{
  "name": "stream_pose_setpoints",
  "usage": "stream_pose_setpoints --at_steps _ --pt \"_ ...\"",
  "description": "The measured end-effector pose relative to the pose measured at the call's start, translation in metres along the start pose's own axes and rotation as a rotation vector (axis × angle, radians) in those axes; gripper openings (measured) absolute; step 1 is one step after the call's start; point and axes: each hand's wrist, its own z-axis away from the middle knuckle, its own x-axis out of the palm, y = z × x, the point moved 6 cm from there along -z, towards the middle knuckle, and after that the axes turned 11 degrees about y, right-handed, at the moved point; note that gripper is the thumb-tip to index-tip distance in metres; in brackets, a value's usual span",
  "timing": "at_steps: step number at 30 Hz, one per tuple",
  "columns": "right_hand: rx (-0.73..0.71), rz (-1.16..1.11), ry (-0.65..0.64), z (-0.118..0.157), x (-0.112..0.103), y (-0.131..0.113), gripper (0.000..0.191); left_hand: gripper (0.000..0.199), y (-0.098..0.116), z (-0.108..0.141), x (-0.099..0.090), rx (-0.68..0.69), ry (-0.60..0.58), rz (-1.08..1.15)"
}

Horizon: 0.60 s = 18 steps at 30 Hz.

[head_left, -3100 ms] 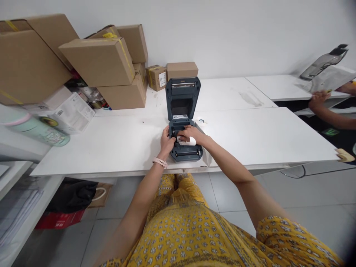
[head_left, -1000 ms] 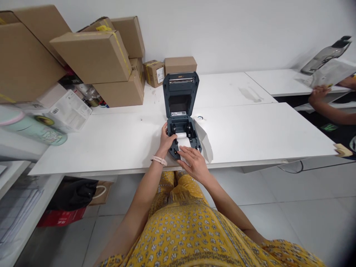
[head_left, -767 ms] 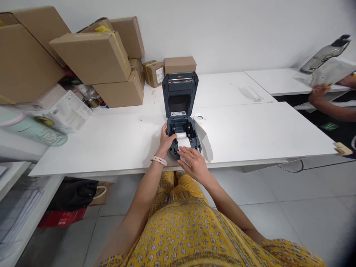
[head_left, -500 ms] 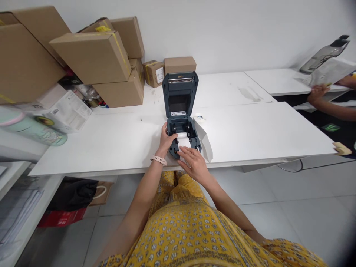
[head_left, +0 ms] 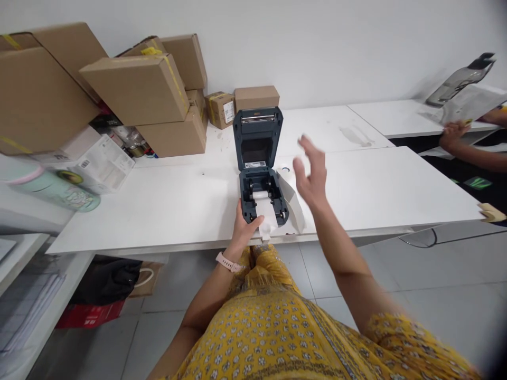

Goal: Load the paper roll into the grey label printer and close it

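Note:
A dark label printer (head_left: pixel 258 182) stands on the white table with its lid raised. White label paper (head_left: pixel 266 214) runs from a small roll inside it, over the front edge. My left hand (head_left: pixel 243 228) is at the printer's front left corner, fingers along the side, thumb pressing on the paper. To the right of the printer my right hand (head_left: pixel 313 171) is raised in the air with fingers apart, holding nothing. A loose white strip (head_left: pixel 293 206) lies beside the printer, partly behind my right hand.
Cardboard boxes (head_left: pixel 132 89) are stacked at the back left, with a white box (head_left: pixel 105 166) and a mint bottle (head_left: pixel 67 187) near them. At the far right another person's hand (head_left: pixel 455 132) holds a clear bag near a grey bottle (head_left: pixel 459 82).
My right hand has left the paper and risen to the right. My left hand has moved down to the printer's front corner. The paper now hangs over the front.

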Motion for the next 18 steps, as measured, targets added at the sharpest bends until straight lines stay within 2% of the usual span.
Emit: stream_pose_setpoints --at_steps 2,4,6,8,10,12,14,18 --pt "0.04 -0.036 0.009 -0.065 0.028 0.025 0.064 0.108 0.001 0.001 0.0 0.003 -0.017 0.007" --pt "0.08 -0.105 -0.053 -0.119 0.064 0.042 0.072 0.112 -0.001 0.001 0.0 0.001 -0.026 0.024" --pt "0.108 -0.188 -0.214 -0.151 0.1 0.047 0.082 0.114 -0.005 0.002 -0.001 -0.014 -0.03 0.053" --pt "0.14 -0.255 -0.334 -0.16 0.12 0.042 0.091 0.114 -0.009 0.005 -0.001 -0.034 -0.047 0.084" --pt "0.158 -0.287 -0.362 -0.149 0.118 0.03 0.097 0.11 -0.012 0.009 -0.001 -0.033 -0.066 0.103" --pt "0.129 -0.274 -0.327 -0.123 0.099 0.014 0.095 0.103 -0.014 0.012 -0.002 -0.016 -0.078 0.103" --pt "0.046 -0.215 -0.27 -0.086 0.071 -0.004 0.087 0.103 -0.017 0.012 -0.002 -0.009 -0.083 0.094" --pt "-0.15 -0.049 -0.193 0.007 0.022 -0.029 0.062 0.118 -0.026 0.01 0.001 -0.038 -0.07 0.107"
